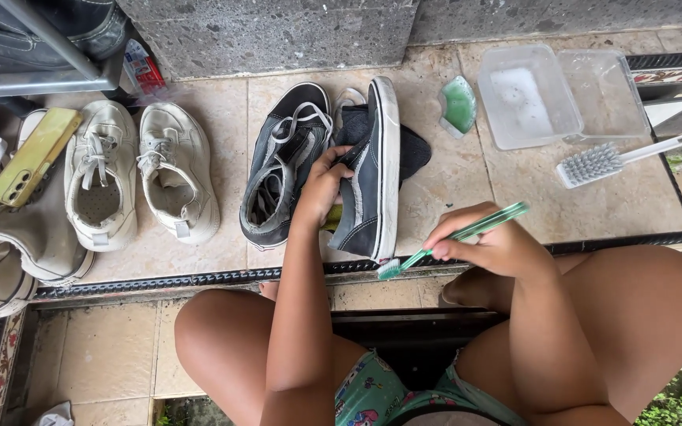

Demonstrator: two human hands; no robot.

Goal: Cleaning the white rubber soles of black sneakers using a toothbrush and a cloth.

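My left hand (321, 185) grips a dark grey sneaker with a white sole (372, 170), holding it on its side on the tiled floor. Its mate (282, 173), laced in white, lies flat just to the left, touching it. A dark cloth (416, 150) sits under and behind the held shoe. My right hand (492, 243) holds a green toothbrush (451, 238), with its bristle end close to the heel of the held sneaker's sole.
A pair of white sneakers (140, 170) lies at left, with a yellow phone (35, 156) on more pale shoes. A clear plastic tub (526, 99), a green soap piece (459, 106) and a white scrub brush (617, 158) sit at right. A stone wall (278, 31) is behind.
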